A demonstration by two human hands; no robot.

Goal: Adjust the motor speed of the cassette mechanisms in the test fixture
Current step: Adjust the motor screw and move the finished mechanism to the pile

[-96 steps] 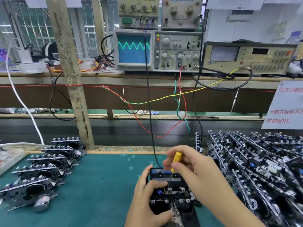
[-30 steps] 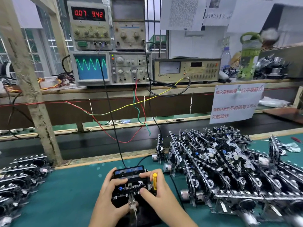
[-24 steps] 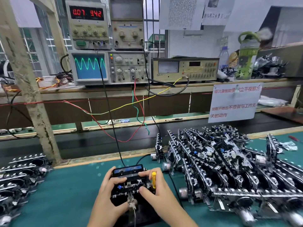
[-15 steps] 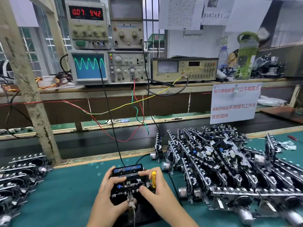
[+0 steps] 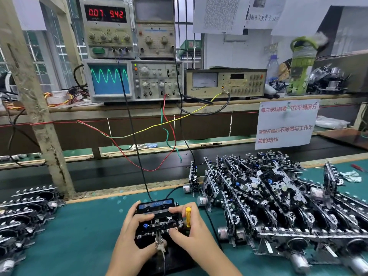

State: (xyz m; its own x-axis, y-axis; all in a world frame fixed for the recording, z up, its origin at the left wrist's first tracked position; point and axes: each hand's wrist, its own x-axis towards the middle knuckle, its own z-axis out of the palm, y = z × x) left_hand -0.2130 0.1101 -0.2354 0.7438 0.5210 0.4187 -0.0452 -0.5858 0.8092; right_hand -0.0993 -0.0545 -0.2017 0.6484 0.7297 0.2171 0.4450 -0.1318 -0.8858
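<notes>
A black cassette mechanism (image 5: 159, 222) sits in the black test fixture (image 5: 171, 261) on the green mat, with a blue-labelled cassette (image 5: 156, 205) at its far end. My left hand (image 5: 132, 236) grips the mechanism's left side, fingers curled over its top. My right hand (image 5: 191, 230) holds the right side, with a small yellow-handled screwdriver (image 5: 188, 216) tucked upright between its fingers. A metal clip (image 5: 159, 243) hangs at the mechanism's near edge. The oscilloscope (image 5: 108, 79) on the shelf shows a green sine wave.
A large heap of cassette mechanisms (image 5: 278, 206) fills the mat to the right; a row of them (image 5: 23, 214) lies at the left. A power supply (image 5: 106, 26) reads 0.07 and 9.42. Wires hang from the shelf to the fixture. A wooden post (image 5: 39, 116) stands at the left.
Since 3.2 s ago my right hand has stopped turning the screwdriver in the mechanism and now grips the mechanism's side with the tool tucked away. Over the last second both hands stay still.
</notes>
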